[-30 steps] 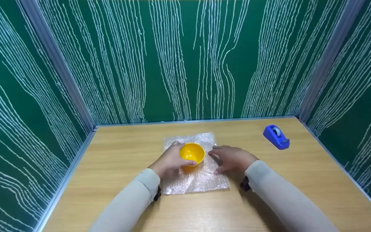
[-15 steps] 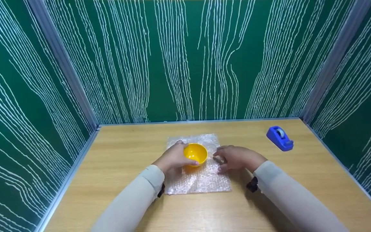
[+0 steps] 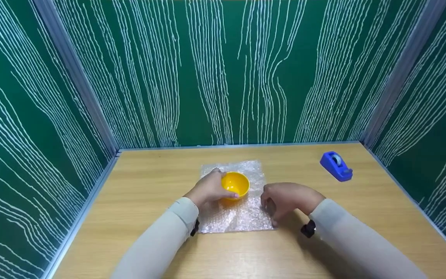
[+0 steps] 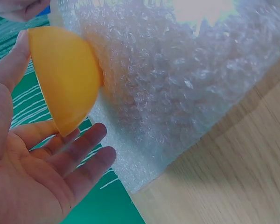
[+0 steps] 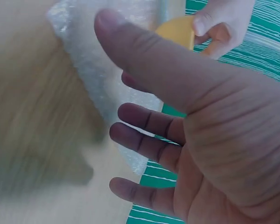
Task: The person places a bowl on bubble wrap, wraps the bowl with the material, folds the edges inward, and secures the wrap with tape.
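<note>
A yellow bowl (image 3: pixel 235 185) stands on a sheet of bubble wrap (image 3: pixel 242 221) in the head view. My left hand (image 3: pixel 210 187) grips the bowl by its left side; in the left wrist view the thumb lies at the rim of the bowl (image 4: pixel 67 77) and other fingers spread beside it. My right hand (image 3: pixel 290 198) is at the right edge of the wrap. In the right wrist view, the right hand's fingers (image 5: pixel 147 144) are loosely bent and apart from the thumb, with nothing seen held; whether they touch the bubble wrap (image 5: pixel 91 70) I cannot tell.
On the wooden table (image 3: pixel 149 178), a blue tape dispenser (image 3: pixel 336 166) sits at the back right. Green walls (image 3: pixel 199 77) with white wavy lines enclose the back and both sides.
My right hand has moved a little toward me and to the right along the wrap's edge. The left hand keeps its hold on the bowl. The head view has shifted slightly.
</note>
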`<state>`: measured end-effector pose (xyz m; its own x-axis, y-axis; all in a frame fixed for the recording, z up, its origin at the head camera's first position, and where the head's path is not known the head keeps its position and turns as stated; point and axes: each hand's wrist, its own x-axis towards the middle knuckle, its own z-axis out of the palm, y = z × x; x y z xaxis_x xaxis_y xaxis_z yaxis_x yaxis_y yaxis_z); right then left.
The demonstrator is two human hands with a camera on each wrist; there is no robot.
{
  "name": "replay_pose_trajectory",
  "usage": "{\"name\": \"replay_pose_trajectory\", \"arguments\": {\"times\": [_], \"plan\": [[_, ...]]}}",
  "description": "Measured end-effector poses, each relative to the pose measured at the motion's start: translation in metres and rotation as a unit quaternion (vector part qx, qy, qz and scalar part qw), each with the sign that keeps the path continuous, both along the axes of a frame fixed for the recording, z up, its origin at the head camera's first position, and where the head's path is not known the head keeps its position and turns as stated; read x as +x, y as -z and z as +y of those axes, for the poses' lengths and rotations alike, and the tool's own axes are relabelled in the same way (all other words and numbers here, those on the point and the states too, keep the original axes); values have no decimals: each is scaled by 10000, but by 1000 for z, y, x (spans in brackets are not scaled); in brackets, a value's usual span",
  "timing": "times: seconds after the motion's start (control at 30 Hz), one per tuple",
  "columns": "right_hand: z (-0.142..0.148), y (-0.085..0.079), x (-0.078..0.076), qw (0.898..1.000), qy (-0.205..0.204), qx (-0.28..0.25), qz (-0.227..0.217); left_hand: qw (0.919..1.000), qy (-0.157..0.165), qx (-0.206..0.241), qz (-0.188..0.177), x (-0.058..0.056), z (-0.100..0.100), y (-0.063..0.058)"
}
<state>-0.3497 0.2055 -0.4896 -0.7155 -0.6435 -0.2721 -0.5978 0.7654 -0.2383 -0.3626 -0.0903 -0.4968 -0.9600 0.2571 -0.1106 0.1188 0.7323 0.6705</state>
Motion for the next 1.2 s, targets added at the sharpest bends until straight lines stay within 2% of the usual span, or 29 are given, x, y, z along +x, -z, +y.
{"name": "replay_pose_trajectory", "arguments": {"times": [0.23, 0.5, 0.77, 1.0, 1.2], "plan": [[-1, 8, 4, 9995, -63, 314, -48, 9998, -148, 25, -158, 3, 1, -1], [-2, 10, 4, 9990, 188, 390, -127, 9997, -171, -30, -153, 3, 2, -1], [-3, 2, 3, 9991, 263, 193, -265, 9996, -191, -176, -104, 3, 0, 0], [-2, -3, 0, 10000, 36, -17, 9, 9993, 0, -325, 172, 1, -2, 1], [2, -7, -4, 9984, 98, -472, 280, 9998, -55, -191, 63, 0, -2, 4]]}}
